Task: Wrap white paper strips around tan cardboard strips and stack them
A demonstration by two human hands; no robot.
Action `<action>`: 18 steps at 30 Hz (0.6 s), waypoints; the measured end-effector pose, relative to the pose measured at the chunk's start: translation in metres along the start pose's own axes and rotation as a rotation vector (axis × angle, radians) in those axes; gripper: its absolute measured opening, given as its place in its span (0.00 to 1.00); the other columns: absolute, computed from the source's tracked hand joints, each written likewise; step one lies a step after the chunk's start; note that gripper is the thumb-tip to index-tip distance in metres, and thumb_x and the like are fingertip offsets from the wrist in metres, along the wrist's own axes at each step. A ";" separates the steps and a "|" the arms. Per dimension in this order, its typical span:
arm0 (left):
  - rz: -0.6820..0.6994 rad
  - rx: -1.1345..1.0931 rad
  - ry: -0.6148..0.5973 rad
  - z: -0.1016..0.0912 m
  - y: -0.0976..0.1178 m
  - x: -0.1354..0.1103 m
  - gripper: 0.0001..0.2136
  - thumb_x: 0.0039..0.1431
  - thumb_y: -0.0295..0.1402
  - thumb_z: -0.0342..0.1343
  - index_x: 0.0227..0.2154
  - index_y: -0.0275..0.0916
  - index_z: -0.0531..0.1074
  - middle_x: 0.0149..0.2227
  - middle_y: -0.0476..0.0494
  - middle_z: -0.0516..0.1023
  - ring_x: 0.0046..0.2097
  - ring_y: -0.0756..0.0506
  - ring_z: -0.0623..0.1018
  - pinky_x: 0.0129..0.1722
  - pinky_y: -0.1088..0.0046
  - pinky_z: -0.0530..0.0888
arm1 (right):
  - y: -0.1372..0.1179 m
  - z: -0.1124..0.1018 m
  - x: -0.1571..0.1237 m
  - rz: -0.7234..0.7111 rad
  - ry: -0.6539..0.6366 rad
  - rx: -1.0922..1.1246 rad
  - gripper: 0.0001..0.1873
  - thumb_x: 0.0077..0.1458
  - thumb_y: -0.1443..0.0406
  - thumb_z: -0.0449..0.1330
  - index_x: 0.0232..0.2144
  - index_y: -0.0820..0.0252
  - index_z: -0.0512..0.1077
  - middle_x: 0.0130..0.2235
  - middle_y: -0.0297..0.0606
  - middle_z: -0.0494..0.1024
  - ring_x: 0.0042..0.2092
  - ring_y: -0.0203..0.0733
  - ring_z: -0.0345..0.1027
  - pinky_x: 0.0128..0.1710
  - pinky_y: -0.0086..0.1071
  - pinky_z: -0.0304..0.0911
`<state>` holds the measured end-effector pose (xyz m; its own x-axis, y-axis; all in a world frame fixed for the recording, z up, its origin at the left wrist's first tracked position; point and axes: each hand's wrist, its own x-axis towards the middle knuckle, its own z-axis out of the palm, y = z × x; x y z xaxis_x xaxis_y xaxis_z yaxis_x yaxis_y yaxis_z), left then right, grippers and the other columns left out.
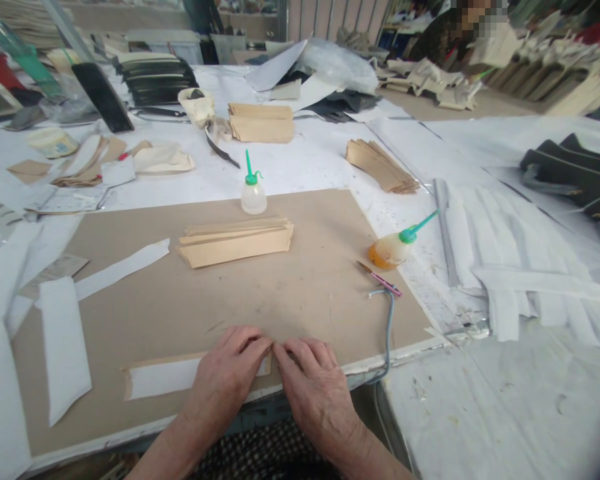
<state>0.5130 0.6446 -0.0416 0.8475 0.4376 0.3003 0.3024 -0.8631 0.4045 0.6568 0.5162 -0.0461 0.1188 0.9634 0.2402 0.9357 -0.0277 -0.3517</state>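
A tan strip (153, 362) lies near the table's front edge with a white strip (163, 378) on top of it, leaving a narrow tan border. My left hand (230, 367) rests over the right part of both strips, its thumb and forefinger pressed together at the strip's right end. From the other side my right hand (314, 379) meets it there, fingers closed, fingertips almost touching the left ones. The pinched edge is mostly hidden under the fingers. Beyond the hands sits a stack of tan strips (237, 248).
A clear squeeze bottle (254, 197) stands upright; another with amber liquid (387, 251) lies tilted near a thin brush (380, 278) and a blue cord (390, 327). Loose white strips (65, 347) lie at left, white pieces (520, 247) at right. A person (443, 37) is at the back right.
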 end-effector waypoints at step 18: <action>0.003 0.007 -0.036 0.001 -0.005 -0.002 0.10 0.70 0.27 0.49 0.46 0.41 0.74 0.43 0.43 0.74 0.43 0.44 0.72 0.41 0.70 0.71 | -0.003 -0.006 0.004 0.036 -0.071 -0.076 0.21 0.58 0.72 0.63 0.54 0.59 0.70 0.49 0.41 0.75 0.47 0.51 0.63 0.45 0.46 0.61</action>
<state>0.5105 0.6477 -0.0447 0.8638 0.4254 0.2700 0.3023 -0.8662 0.3978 0.6563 0.5187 -0.0390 0.1316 0.9778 0.1628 0.9541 -0.0803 -0.2886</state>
